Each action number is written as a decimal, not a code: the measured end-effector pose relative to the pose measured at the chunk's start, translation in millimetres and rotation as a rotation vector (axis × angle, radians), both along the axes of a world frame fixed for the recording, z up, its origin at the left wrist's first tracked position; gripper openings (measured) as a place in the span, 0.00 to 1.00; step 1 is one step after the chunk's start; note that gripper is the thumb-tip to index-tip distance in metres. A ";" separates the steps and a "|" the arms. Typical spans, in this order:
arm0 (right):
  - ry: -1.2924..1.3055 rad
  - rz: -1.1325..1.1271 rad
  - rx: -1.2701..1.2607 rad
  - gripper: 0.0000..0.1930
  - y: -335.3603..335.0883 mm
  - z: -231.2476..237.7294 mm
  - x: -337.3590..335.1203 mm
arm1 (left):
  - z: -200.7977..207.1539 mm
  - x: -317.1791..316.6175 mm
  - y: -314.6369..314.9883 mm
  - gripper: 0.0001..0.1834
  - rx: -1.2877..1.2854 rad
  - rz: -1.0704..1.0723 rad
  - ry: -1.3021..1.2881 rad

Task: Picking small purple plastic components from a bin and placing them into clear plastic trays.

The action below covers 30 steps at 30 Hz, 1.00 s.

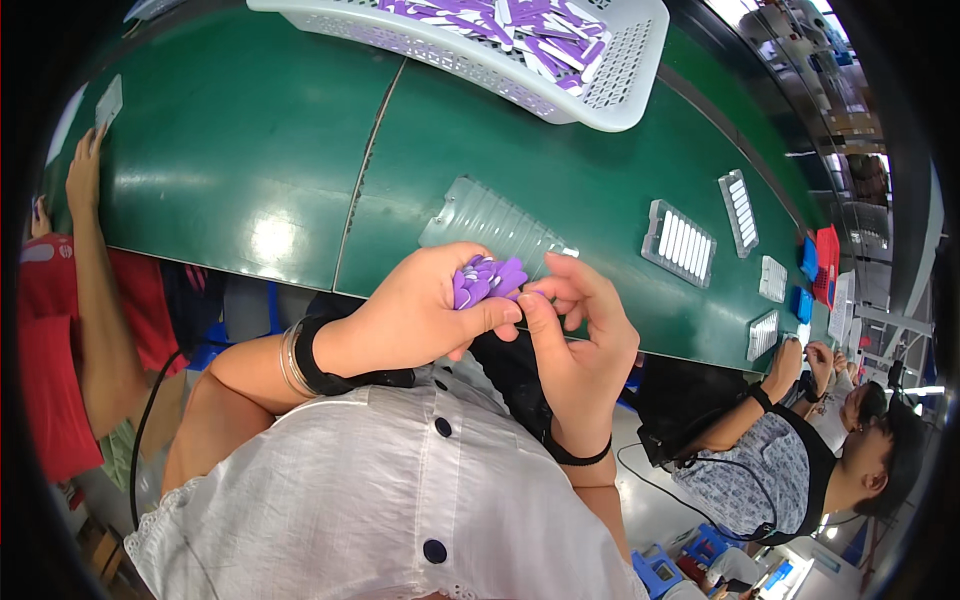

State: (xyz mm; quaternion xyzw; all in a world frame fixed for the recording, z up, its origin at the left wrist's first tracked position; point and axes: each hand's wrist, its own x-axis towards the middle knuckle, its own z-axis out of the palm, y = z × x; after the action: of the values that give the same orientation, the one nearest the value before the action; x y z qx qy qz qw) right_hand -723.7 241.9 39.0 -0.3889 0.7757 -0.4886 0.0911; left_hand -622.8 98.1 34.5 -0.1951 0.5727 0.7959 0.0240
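Centre: left hand [405,305], fingers curled around a bunch of purple pieces [488,282], with paler bits among them. Just to the right: right hand [590,345], fingers bent, thumb and forefinger tips close against the bunch's right end; whether pinching a piece, not discernible. Location of the bunch: inside the left hand, in front of the white shirt [385,480], at the near edge of the green table [250,150]. Directly beyond the hands, on the table: clear ribbed tray [495,220], partly hidden behind the left hand. Top: white perforated basket [450,65], heaped with purple and white strips [540,35]. Right: clear cases [678,243] with rows of white bars; farther along, red basket [826,265] and blue boxes [808,258]. Lower right: co-worker in patterned top [745,480], hands near the table edge. Far left: another co-worker's hand [85,175], at a pale plate [110,100]. Wrists: bangles [290,362] on the left; black bands on both.
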 end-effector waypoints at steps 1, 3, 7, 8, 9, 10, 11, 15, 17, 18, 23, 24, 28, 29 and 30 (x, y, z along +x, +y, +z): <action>0.005 -0.006 -0.003 0.20 -0.3 1.0 -1.3 | 1.3 -0.7 -0.7 0.07 0.047 -0.004 0.015; -0.023 -0.063 0.052 0.18 -1.2 3.1 -3.2 | 2.8 -0.1 -3.7 0.08 0.091 -0.011 0.033; -0.384 -0.057 -0.111 0.15 -1.2 1.5 -1.2 | -0.2 3.0 -4.6 0.12 0.290 -0.023 0.063; -0.370 -0.064 -0.112 0.14 0.9 -0.1 -2.1 | -0.3 2.8 -4.2 0.13 0.293 -0.012 0.069; -0.356 -0.071 -0.112 0.14 2.3 -1.6 -3.6 | 0.8 1.8 -4.4 0.13 0.292 -0.012 0.073; -0.356 -0.070 -0.112 0.14 3.5 -4.0 -4.5 | 1.6 1.3 -4.0 0.12 0.294 -0.002 0.061; -0.322 -0.062 -0.128 0.14 4.7 -6.3 -5.5 | 2.2 0.8 -3.5 0.12 0.296 0.009 0.049; -0.292 -0.079 -0.099 0.17 5.6 -2.2 -4.5 | 2.6 1.2 -3.0 0.12 0.311 0.021 0.027; -0.316 -0.100 -0.100 0.17 4.8 -0.4 -3.0 | 2.2 1.8 -3.3 0.12 0.316 0.035 0.029; -0.338 -0.123 -0.102 0.16 4.2 -0.5 -2.4 | 2.2 2.1 -3.7 0.12 0.316 0.038 0.026; -0.349 -0.026 -0.052 0.13 5.9 -5.4 -3.1 | 3.1 2.7 -5.6 0.11 0.289 -0.020 0.021; -0.329 0.032 -0.046 0.12 6.9 -4.8 -4.9 | 4.8 3.3 -6.9 0.11 0.293 -0.021 0.019; -0.374 0.157 -0.149 0.08 12.4 -1.7 -19.5 | 8.1 3.1 -10.2 0.11 0.302 -0.063 -0.041; -0.469 0.120 -0.225 0.06 13.8 0.3 -23.6 | 8.3 2.9 -10.2 0.11 0.316 -0.044 -0.063; -0.544 0.086 -0.213 0.03 16.5 7.1 -30.7 | 9.0 3.0 -10.4 0.11 0.320 -0.049 -0.060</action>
State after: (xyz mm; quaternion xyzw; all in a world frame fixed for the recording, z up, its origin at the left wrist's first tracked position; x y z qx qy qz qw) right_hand -754.4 258.3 46.1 -0.2835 0.6500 -0.6492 0.2750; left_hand -619.8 87.8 43.5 -0.1987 0.4422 0.8699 0.0912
